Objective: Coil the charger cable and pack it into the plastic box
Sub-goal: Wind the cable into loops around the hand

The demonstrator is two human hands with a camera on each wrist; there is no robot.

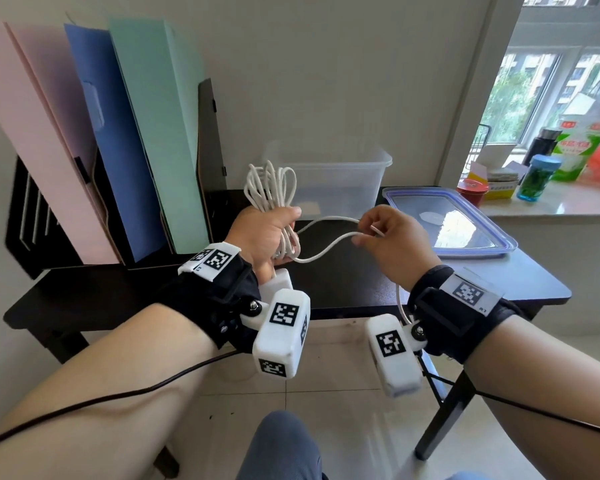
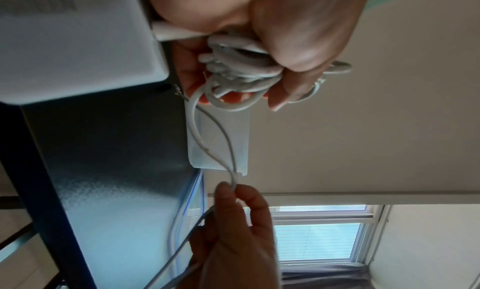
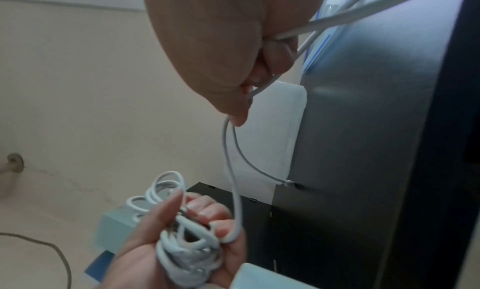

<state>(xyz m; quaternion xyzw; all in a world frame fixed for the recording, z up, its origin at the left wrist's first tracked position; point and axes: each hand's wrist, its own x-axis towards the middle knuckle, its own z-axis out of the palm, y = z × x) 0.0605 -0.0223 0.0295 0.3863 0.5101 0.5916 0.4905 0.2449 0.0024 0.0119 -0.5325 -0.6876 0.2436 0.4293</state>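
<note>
Charger cable point(image 1: 271, 188): bundle gripped in my L hand point(image 1: 264, 237), loops standing upright above fist. Loose tail runs rightward to R hand point(image 1: 388, 237), pinched betw thumb & fingers. Plastic box point(image 1: 340, 181) sits just behind, L hand nearer.

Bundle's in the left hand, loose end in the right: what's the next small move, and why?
Probably wrap the slack around the bundle. The left hand grips the coiled cable; the right hand pinches a loose loop, and the plastic box is open.
</note>
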